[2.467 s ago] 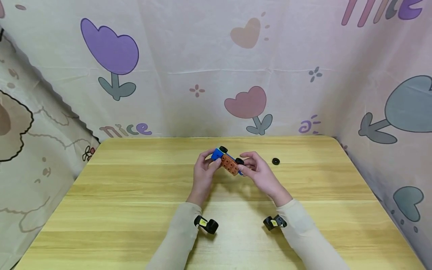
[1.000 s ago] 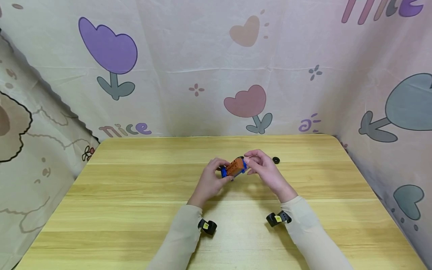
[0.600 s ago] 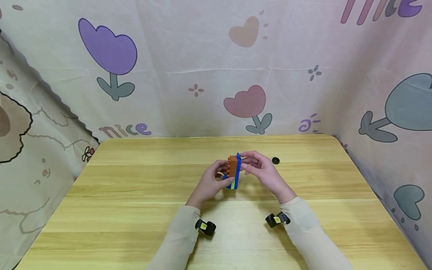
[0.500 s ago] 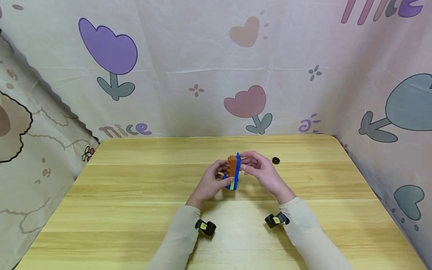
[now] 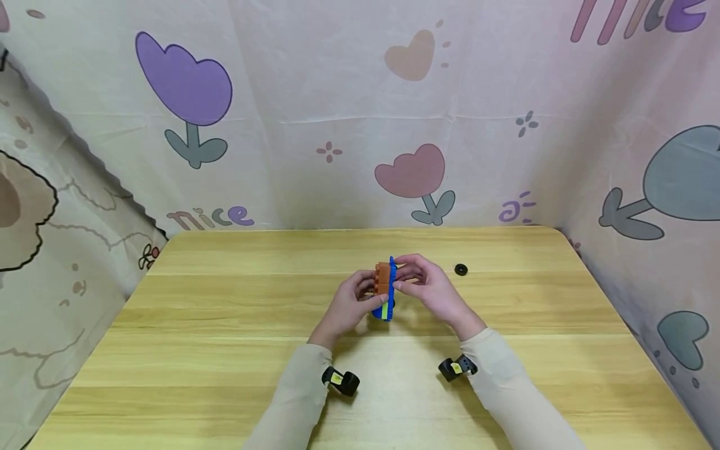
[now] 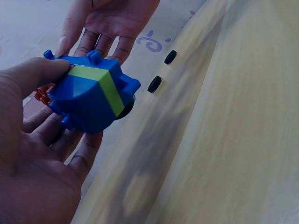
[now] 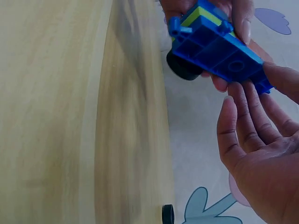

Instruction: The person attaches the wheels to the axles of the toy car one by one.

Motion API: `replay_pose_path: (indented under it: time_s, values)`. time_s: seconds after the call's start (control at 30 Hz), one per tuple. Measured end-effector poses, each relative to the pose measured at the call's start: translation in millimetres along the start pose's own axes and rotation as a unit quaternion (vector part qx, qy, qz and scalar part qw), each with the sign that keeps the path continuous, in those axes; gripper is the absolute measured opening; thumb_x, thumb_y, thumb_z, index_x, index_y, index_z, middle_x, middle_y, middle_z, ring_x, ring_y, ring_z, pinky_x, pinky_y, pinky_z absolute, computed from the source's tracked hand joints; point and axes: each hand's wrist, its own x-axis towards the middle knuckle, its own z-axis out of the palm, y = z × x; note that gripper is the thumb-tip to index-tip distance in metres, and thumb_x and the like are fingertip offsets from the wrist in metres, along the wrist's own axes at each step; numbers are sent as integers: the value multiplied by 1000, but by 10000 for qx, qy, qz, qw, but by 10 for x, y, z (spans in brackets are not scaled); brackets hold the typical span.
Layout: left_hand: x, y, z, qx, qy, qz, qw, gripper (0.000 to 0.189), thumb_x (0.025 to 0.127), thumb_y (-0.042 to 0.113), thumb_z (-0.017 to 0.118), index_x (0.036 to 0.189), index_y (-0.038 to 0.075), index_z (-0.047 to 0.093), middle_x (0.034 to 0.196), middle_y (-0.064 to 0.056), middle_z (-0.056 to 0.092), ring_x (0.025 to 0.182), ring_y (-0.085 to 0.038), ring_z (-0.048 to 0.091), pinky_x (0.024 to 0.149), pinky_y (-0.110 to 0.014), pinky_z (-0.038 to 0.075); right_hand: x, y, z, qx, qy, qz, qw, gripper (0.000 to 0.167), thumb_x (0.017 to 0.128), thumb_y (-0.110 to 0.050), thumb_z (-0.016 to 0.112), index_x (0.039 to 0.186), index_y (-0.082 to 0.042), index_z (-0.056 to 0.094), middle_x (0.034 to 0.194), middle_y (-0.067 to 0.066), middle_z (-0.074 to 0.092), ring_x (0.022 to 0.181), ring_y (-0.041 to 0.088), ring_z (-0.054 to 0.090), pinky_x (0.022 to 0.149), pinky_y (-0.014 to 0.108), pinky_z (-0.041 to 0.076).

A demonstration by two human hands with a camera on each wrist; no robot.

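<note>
A toy car [image 5: 384, 284] is held above the table in the head view, orange studded bricks on its left, blue base on its right. My left hand [image 5: 355, 304] grips it, with the thumb over the lime stripe [image 6: 89, 73] and the fingers behind. My right hand [image 5: 430, 287] holds the car's other end by the base, its thumb [image 7: 282, 81] and fingertips at the base's edges. One black wheel [image 7: 183, 65] is mounted at the striped end, where a bare blue axle stub [image 7: 177, 27] sticks out.
A loose black wheel [image 5: 460, 269] lies on the wooden table [image 5: 225, 325], right of my right hand. In the left wrist view, two black wheels [image 6: 154, 84] show near the table's far edge. A patterned cloth [image 5: 292, 175] hangs behind.
The car has turned from a slanted position, studs towards me, to standing on end with studs facing left. My left hand has shifted down and right; over the last half second both hands drift slightly left.
</note>
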Motion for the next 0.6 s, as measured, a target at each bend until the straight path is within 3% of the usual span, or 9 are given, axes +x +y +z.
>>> replay_pose_path:
  time_s: [0.17, 0.33, 0.47, 0.6]
  values:
    - [-7, -25, -7, -56, 28, -84, 9999, 51, 91, 15, 73, 135, 0, 50, 124, -14, 63, 111, -28, 59, 98, -41, 46, 7, 13, -27, -262, -88, 60, 9996, 39, 94, -9, 67, 131, -3, 55, 109, 13, 66, 105, 28, 59, 91, 44, 48]
    - [-12, -23, -20, 72, 163, -168, 9997, 52, 90, 18, 74, 134, 1, 51, 122, -12, 63, 112, -27, 59, 99, -41, 46, -32, 32, -186, -1054, 63, 132, 9943, 34, 96, -17, 66, 126, -4, 59, 109, 7, 66, 103, 23, 60, 90, 42, 49]
    - [-21, -19, -38, 161, 281, -224, 9992, 53, 89, 18, 75, 134, 1, 51, 123, -12, 63, 113, -27, 59, 100, -42, 45, -57, 59, -400, -1837, 282, 265, 9822, 27, 95, -16, 66, 120, -5, 62, 107, 6, 65, 101, 23, 59, 87, 42, 50]
    - [-28, -24, -55, 165, 362, -272, 9988, 52, 89, 15, 74, 133, 0, 51, 123, -13, 63, 112, -28, 59, 99, -42, 45, -28, 113, -624, -2684, 354, 267, 9623, 29, 92, -9, 69, 118, 1, 62, 114, 15, 62, 108, 34, 56, 92, 48, 46]
